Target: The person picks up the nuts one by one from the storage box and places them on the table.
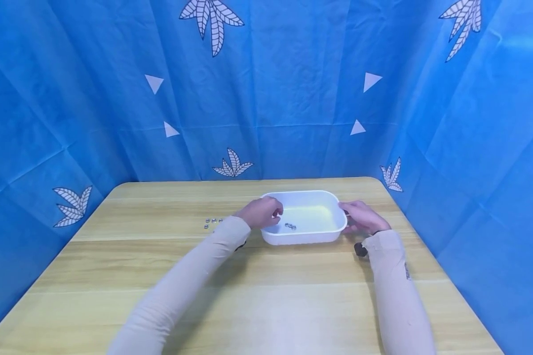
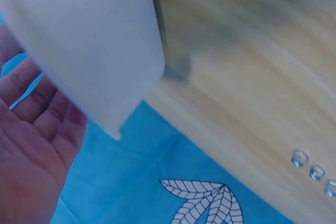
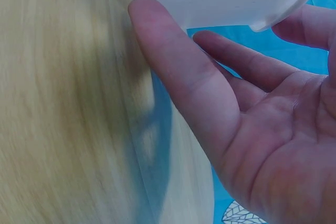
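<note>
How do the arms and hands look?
The long, pale cloth left sleeve and matching right sleeve reach the wrists. The right has a dark marking. A small black object shows at that wrist. The left hand and right hand are gloveless.

Pieces (image 1: 290, 226) lie inside and left of the tub (image 1: 299, 239).

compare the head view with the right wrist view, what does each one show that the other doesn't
Only the head view: the left hand over one end of the white tub, the tub's inside, the small metal pieces lying in it, and more metal pieces on the table.

Only the right wrist view: the palm side of the right hand; the head view shows that hand from its back.

Both: the tub's outer wall, the right hand at it, part of the wooden table and the blue curtain with leaf prints.
</note>
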A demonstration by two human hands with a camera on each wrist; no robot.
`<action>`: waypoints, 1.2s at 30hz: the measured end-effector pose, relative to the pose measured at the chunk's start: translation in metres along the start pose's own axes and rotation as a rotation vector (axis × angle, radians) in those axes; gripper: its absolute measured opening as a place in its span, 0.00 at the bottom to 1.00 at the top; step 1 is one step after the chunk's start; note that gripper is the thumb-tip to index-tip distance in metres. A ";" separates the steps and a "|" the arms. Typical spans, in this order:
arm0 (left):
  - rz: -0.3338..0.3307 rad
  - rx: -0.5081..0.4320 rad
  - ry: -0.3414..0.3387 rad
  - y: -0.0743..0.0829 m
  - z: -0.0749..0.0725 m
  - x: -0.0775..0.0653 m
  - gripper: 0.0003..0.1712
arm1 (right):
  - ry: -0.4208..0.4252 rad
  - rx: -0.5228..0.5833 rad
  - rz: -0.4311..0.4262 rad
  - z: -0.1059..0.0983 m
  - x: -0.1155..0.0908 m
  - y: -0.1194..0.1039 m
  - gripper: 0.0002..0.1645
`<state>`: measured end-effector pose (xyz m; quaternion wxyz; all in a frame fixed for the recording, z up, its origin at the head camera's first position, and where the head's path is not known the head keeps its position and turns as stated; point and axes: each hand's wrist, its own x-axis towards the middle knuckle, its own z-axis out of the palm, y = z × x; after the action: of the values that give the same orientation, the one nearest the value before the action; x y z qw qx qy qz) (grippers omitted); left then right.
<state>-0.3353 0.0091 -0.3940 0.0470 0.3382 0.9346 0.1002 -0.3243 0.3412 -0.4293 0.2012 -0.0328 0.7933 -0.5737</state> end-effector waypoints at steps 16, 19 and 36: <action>0.018 -0.009 -0.013 0.012 0.022 0.009 0.10 | -0.003 -0.009 0.014 0.002 0.001 0.000 0.33; 0.012 -0.020 -0.011 0.012 0.024 0.012 0.11 | 0.008 -0.006 0.009 0.003 0.001 0.000 0.33; 0.028 -0.055 -0.026 0.010 0.034 0.019 0.13 | -0.007 -0.022 0.008 0.004 -0.005 -0.002 0.32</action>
<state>-0.3384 0.0337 -0.4250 0.0672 0.3511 0.9259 0.1220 -0.3191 0.3383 -0.4271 0.2058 -0.0336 0.7991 -0.5639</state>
